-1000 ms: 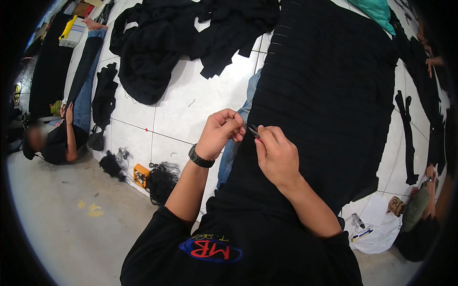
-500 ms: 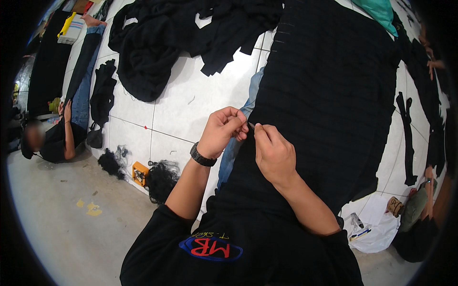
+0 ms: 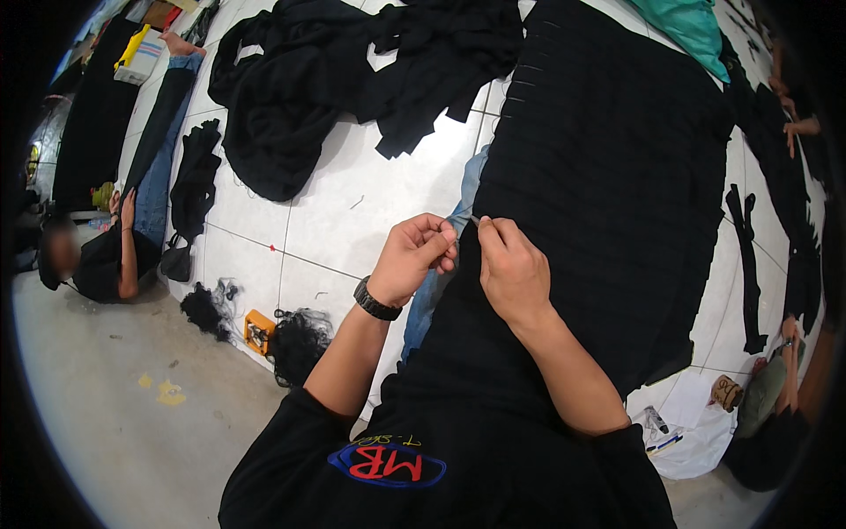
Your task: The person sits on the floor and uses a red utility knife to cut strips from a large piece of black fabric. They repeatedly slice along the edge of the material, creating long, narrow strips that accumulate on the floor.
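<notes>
A long piece of black fabric lies spread before me, short pale threads along its upper left edge and light blue denim showing under that edge. My left hand is at this edge, fingertips pinched on something too small to make out. Just right of it, my right hand is closed around small metal snips, mostly hidden by its fingers, with the tip near my left fingertips.
Piles of black cloth and black fibre tufts lie on white tiles. An orange square object sits lower left. Co-workers are at both sides. A teal bag is at top right, white plastic at lower right.
My right hand has shifted slightly upward and turned, hiding more of the snips. My left hand has moved a little with it, still pinched. The floor items appear slightly lower in view.
</notes>
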A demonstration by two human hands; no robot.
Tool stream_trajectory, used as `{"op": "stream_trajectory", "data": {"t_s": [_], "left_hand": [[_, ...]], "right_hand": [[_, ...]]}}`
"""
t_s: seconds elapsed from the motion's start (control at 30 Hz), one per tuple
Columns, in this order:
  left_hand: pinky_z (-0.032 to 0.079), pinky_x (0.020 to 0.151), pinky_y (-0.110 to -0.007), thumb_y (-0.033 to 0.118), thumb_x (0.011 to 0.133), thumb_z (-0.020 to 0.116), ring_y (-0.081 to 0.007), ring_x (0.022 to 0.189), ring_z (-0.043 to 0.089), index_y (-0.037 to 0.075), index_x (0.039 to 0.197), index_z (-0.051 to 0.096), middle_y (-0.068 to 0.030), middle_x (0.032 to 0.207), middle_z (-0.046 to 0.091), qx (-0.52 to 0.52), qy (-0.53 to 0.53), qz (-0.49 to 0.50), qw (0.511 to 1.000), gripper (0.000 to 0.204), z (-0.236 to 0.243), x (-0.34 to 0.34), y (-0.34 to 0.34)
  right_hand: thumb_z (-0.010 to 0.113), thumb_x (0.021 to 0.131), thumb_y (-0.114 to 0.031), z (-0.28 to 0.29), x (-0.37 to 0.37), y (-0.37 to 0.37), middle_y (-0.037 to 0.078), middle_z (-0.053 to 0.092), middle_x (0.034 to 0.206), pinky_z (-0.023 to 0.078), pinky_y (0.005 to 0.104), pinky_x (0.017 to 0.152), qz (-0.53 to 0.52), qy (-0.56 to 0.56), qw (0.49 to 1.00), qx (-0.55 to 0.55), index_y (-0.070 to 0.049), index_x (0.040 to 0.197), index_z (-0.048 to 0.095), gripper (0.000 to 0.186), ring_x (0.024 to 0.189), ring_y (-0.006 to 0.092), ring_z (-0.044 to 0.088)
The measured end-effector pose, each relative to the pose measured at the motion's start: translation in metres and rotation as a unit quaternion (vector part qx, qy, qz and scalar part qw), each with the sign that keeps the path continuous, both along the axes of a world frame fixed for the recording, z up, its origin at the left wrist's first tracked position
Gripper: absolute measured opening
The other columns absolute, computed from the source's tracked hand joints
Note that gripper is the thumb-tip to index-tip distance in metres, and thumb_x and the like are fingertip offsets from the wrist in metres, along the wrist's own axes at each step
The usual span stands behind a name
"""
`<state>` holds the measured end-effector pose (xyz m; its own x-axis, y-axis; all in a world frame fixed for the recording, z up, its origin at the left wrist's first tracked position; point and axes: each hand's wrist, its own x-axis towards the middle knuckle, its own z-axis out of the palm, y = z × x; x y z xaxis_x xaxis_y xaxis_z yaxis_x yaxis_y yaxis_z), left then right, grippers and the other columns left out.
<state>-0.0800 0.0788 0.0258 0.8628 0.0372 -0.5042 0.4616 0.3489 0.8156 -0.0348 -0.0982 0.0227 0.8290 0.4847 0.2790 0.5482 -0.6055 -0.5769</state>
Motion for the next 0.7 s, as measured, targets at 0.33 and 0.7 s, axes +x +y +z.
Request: {"op": "stream_trajectory", "data": {"t_s": [0.33,0.7], "left_hand": [[0.046,0.062,-0.023,0.017,0.097,0.064,-0.0101,0.066,0.058,0.004,0.100,0.060,-0.0022,0.077,0.062,0.009,0.007,0.003,1.000,0.015,0.000,-0.007,0.005],[0.047,0.064,-0.023,0.017,0.097,0.064,-0.0112,0.068,0.058,0.004,0.101,0.060,-0.0030,0.079,0.062,-0.008,0.005,0.028,1.000,0.015,0.003,-0.018,0.004]], "right_hand": [[0.068,0.086,-0.007,0.022,-0.029,-0.035,0.012,0.064,0.101,0.056,0.0393,0.067,0.036,0.188,0.977,0.090,-0.001,0.108,0.064,0.023,0.080,0.0314,0.068],[0.063,0.087,-0.004,0.019,-0.046,-0.020,0.010,0.061,0.091,0.056,0.0362,0.064,0.071,0.083,0.993,0.039,0.001,0.104,0.064,0.017,0.079,0.0264,0.067]]}}
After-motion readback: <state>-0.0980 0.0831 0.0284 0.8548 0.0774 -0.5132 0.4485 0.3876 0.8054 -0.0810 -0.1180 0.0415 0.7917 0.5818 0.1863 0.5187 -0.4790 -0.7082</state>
